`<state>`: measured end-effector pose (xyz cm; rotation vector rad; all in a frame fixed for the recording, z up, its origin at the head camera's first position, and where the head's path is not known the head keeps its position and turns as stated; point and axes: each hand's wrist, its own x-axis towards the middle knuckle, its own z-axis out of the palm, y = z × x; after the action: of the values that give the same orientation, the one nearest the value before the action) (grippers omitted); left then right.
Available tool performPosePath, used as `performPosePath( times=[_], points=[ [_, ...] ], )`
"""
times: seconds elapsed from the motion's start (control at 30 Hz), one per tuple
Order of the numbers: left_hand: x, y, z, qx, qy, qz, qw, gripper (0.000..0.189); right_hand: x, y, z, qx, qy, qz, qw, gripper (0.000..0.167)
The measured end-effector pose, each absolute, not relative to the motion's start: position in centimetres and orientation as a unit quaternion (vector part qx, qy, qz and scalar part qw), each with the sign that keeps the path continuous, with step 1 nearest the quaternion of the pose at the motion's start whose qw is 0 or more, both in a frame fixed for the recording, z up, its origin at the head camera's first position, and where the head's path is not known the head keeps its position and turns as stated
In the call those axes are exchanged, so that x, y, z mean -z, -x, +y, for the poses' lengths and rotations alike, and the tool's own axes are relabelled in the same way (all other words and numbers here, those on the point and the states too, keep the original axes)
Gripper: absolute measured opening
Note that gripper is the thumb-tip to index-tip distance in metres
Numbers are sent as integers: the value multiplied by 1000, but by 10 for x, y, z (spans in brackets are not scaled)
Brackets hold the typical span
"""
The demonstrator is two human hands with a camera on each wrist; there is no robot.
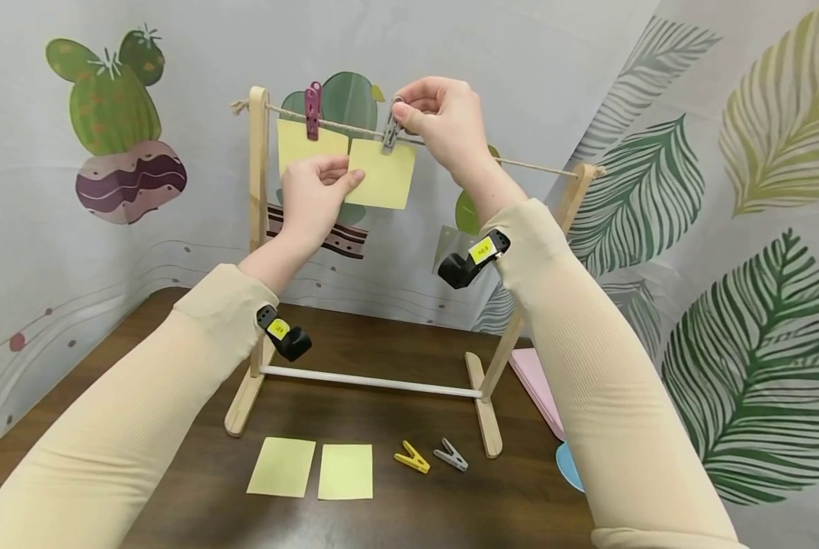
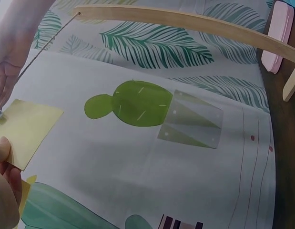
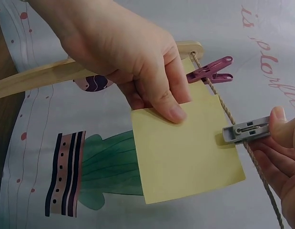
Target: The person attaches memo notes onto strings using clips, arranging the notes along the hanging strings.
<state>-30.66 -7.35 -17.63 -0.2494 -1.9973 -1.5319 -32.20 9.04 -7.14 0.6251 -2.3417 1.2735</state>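
My left hand (image 1: 311, 194) pinches the left edge of a yellow sticky note (image 1: 382, 174) between thumb and fingers. At the note's top edge, my right hand (image 1: 448, 122) pinches the handles of a grey clothespin (image 1: 390, 130), whose nose overlaps both the note and the twine (image 3: 223, 106). To the left, a second sticky note (image 1: 300, 137) hangs from the twine under a purple clothespin (image 1: 313, 112); my left hand partly hides it. In the right wrist view the grey clothespin (image 3: 246, 130) lies across the twine with its tip on the note.
A wooden stand (image 1: 258, 168) with a white crossbar (image 1: 375, 381) holds the twine. On the brown table (image 1: 396, 518) lie two more sticky notes (image 1: 281, 467), a yellow clothespin (image 1: 412, 457) and another grey clothespin (image 1: 451, 455). A pink case (image 1: 538, 385) and a blue disc (image 1: 570, 467) sit at right.
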Motion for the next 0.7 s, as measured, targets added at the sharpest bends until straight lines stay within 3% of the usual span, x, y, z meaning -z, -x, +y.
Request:
performPosePath(
  times=[0.7],
  points=[
    [180, 305, -78, 587, 106, -742, 306, 36, 74, 319, 87, -414, -233, -863, 172, 31]
  ],
)
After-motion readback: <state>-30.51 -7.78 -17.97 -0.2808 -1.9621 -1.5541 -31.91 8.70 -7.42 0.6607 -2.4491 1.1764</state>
